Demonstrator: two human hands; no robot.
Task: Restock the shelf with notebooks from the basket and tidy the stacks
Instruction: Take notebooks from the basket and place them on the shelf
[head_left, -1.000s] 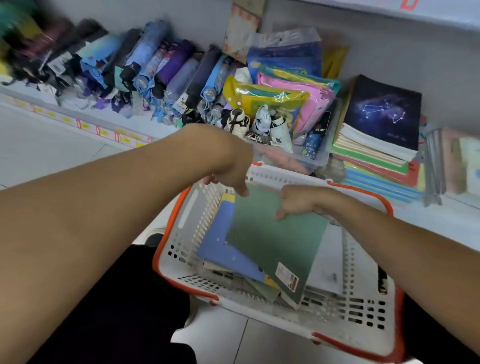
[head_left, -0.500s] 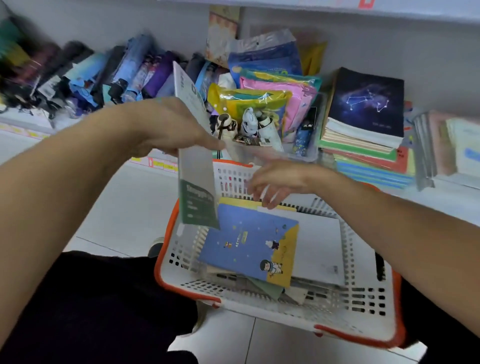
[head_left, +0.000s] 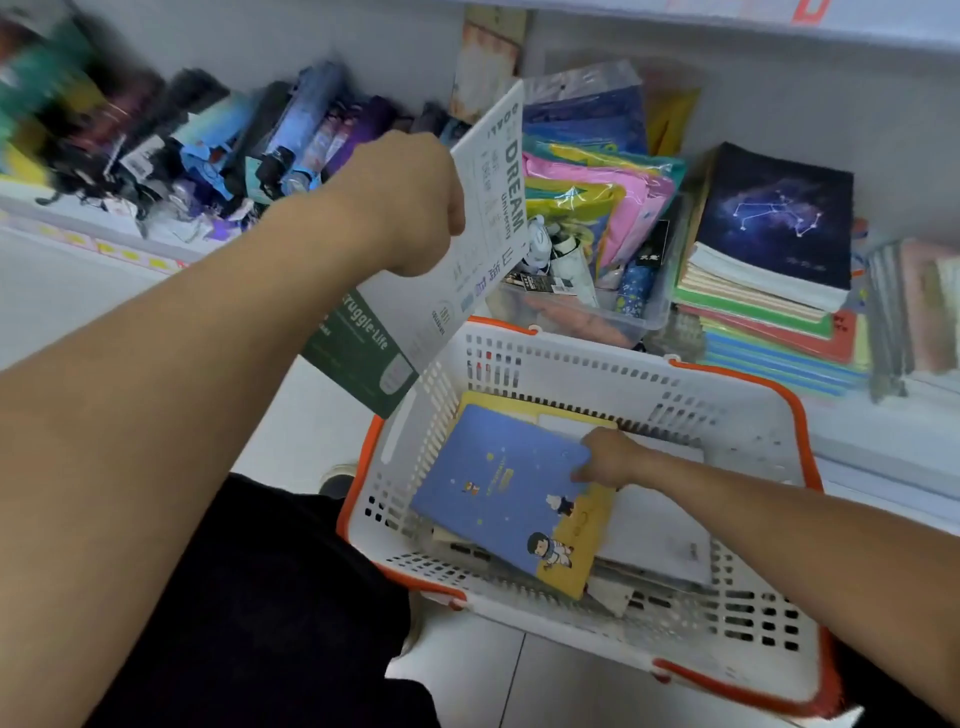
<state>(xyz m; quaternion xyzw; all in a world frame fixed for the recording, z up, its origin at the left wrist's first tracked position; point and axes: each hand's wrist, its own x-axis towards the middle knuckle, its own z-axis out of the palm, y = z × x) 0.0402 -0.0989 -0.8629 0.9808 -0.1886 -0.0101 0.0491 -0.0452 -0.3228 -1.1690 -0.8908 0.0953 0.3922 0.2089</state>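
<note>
1. The white basket (head_left: 675, 629) with an orange rim sits on the floor in front of the person's dark trouser leg (head_left: 249, 623), notebooks lying flat inside it
2. On top in the basket lies a blue and yellow notebook (head_left: 498, 499) with cartoon figures, tilted over white notebooks (head_left: 660, 535) beneath
3. The right hand (head_left: 613, 460) reaches into the basket and its fingers (head_left: 584, 470) curl down onto the right edge of the blue notebook, pinching it at that edge
4. The left hand (head_left: 410, 202) is raised above the basket's left corner; its fingers are curled tight around two notebooks held together, a white notebook (head_left: 488, 228) in front and a green notebook (head_left: 358, 353) poking out below the wrist
5. Beyond the basket, the shelf (head_left: 883, 447) carries a stack of notebooks (head_left: 769, 291) topped by a dark cover with a constellation
6. Left of that stack a clear tub (head_left: 613, 317) holds colourful pouches (head_left: 597, 197)
7. Further left along the shelf lie folded umbrellas (head_left: 218, 150), blurred
</note>
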